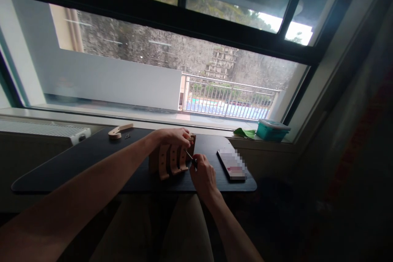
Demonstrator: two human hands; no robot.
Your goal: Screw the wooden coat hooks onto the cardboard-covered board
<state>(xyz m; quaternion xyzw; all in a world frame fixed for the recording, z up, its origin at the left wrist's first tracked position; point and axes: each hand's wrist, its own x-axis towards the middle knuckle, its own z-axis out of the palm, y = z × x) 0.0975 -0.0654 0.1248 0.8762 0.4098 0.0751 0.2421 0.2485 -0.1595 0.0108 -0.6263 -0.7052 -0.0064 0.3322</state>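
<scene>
A wooden board [155, 161] with several curved wooden hooks [163, 161] stands on the dark table in front of me. My left hand [175, 136] reaches over it, fingers curled at the upper right edge, gripping the board near the rightmost hook [183, 159]. In my right hand [203, 172] is a screwdriver [194, 162] with a dark handle. Its thin shaft points up and left to the rightmost hook; whether the tip sits in a screw is too small to tell. A loose curved wooden hook [115, 133] lies farther left beside small metal screws [127, 135].
The black table [76, 163] has rounded corners and stands against the window sill. A phone-like flat object [231, 164], partly pixelated, lies at the right. On the sill are a teal box [272, 131] and a green leaf-like piece [245, 132]. A radiator [43, 131] is at left.
</scene>
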